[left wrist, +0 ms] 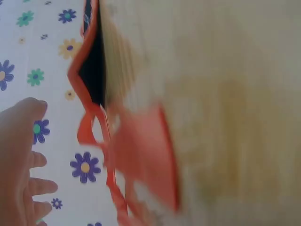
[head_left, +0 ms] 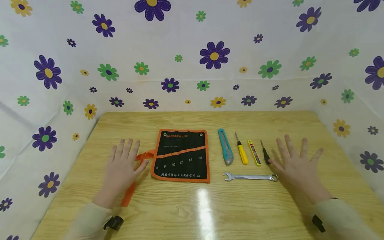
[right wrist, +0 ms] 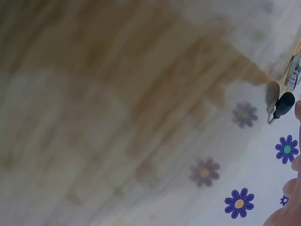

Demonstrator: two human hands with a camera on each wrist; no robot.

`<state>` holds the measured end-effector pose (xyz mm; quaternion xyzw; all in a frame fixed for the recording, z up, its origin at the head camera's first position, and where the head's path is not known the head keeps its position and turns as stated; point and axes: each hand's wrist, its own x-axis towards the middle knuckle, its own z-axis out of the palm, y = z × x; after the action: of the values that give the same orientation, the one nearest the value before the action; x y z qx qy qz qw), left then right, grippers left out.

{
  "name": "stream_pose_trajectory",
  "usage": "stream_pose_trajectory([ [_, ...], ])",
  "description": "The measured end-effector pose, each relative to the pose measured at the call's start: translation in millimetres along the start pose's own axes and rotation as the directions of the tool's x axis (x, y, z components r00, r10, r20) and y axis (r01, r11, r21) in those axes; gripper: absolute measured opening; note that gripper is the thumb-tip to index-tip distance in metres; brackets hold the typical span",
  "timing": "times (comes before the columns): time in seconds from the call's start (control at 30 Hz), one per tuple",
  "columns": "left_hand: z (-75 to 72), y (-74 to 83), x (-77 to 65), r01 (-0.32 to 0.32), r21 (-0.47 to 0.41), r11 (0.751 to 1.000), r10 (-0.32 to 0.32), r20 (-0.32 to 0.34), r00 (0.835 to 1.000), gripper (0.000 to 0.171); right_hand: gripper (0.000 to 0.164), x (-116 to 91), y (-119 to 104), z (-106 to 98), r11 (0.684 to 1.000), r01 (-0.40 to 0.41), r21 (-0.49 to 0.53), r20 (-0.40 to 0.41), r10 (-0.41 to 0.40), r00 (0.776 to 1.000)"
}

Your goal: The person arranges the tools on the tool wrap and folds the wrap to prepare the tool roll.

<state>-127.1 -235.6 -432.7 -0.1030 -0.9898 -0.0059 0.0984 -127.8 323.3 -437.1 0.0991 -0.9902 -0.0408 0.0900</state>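
Observation:
My left hand [head_left: 121,168] has its fingers spread beside a black tool pouch [head_left: 180,171] with orange edging and numbered pockets. An orange strap [head_left: 129,193] trails from the pouch near that hand. To the right of the pouch lie a teal utility knife [head_left: 225,146], a yellow-handled screwdriver [head_left: 242,154], a slim yellow case [head_left: 254,152] and a black-handled screwdriver [head_left: 265,156]. Below them a combination wrench [head_left: 251,177] lies crosswise. My right hand [head_left: 300,168], fingers spread, is nearest the black screwdriver, its thumb close to the handle; whether they touch I cannot tell.
Everything lies on a wood-grain table [head_left: 168,213]. A white cloth [head_left: 180,43] printed with flowers hangs behind and along both sides. Both wrists carry a small black device [head_left: 114,222] on a strap.

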Motion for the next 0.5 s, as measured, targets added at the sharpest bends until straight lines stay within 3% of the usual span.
stream_pose_trajectory([
  [0.23,3.3,22.7,-4.2,0.002,-0.088,0.996,0.002,0.048,0.999,0.078,0.083,9.3,-16.3,-4.9,0.998,0.052,-0.033,0.044,-0.050,0.998],
  [0.5,5.3,44.0,-6.9,-0.046,-0.139,0.989,0.052,0.042,0.998,0.077,0.081,28.2,-58.5,-7.4,0.992,0.119,0.044,0.123,-0.124,0.985],
])
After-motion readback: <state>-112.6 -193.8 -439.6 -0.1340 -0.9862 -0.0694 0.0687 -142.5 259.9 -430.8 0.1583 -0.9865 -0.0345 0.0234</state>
